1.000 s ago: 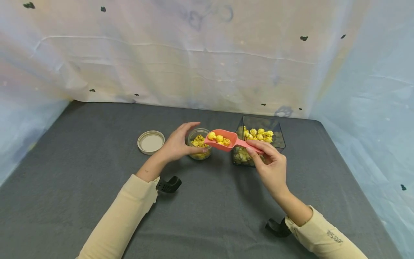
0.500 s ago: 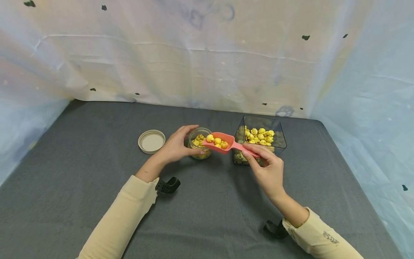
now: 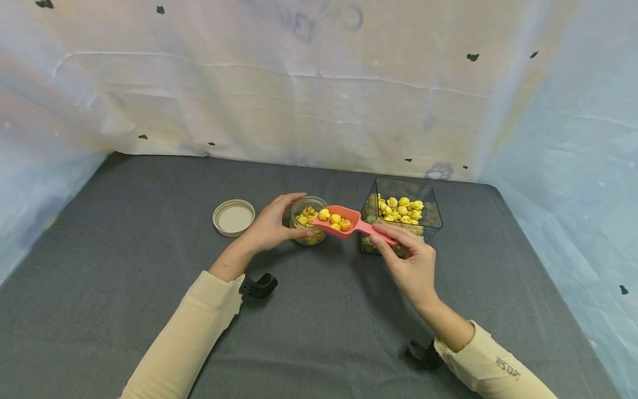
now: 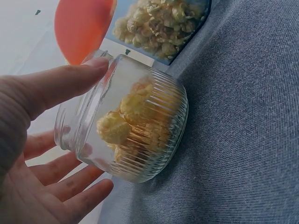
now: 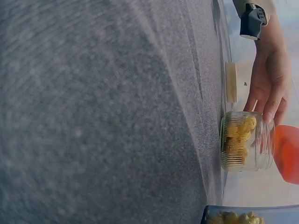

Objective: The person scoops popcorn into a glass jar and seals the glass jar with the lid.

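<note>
A grey cloth-covered table [image 3: 149,310] fills the lower part of the head view, bordered at the back and on both sides by a pale draped sheet [image 3: 319,100] that comes right down to the table edge. The widest open stretch of cloth lies at the near left and in the near middle, between the two sleeves.

Toward the far right stands a square clear tub [image 3: 430,195] of yellow popcorn, close to the back edge of the table and with bare cloth to its right. Left of it, and apart from it, is a small ribbed glass jar [image 3: 307,221] standing upright on the cloth, partly filled with popcorn (its rim shows best from the left wrist). The left hand [image 3: 271,224] cups the jar from the left, thumb along one side and fingers curved round the other, lightly spread.

The right hand [image 3: 413,266] pinches the handle of a pink scoop [image 3: 344,220] between thumb and fingers. The scoop's bowl holds several popcorn pieces [image 3: 335,218] and hovers at the jar's right rim, roughly level.

A round white lid [image 3: 233,218] lies flat left of the jar, just beyond the left hand, touching nothing.
</note>
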